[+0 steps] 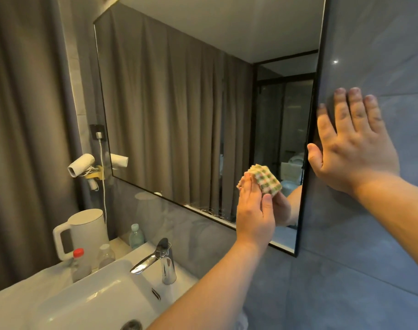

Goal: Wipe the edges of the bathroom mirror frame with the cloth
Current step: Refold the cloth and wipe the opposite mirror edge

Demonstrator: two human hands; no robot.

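Observation:
A large wall mirror with a thin black frame (310,129) hangs above the sink. My left hand (253,210) holds a folded checked cloth (266,178), green, white and pink, against the glass near the lower right corner, a little left of the right frame edge. The hand's reflection shows just behind it. My right hand (351,144) lies flat with straight fingers on the grey wall tile beside the frame's right edge, its thumb touching the frame.
A white sink (91,298) with a chrome tap (160,258) sits below. A white kettle (84,232) and small bottles (79,265) stand on the counter at left. A white hairdryer (81,164) hangs by the mirror's left edge. Grey curtain at far left.

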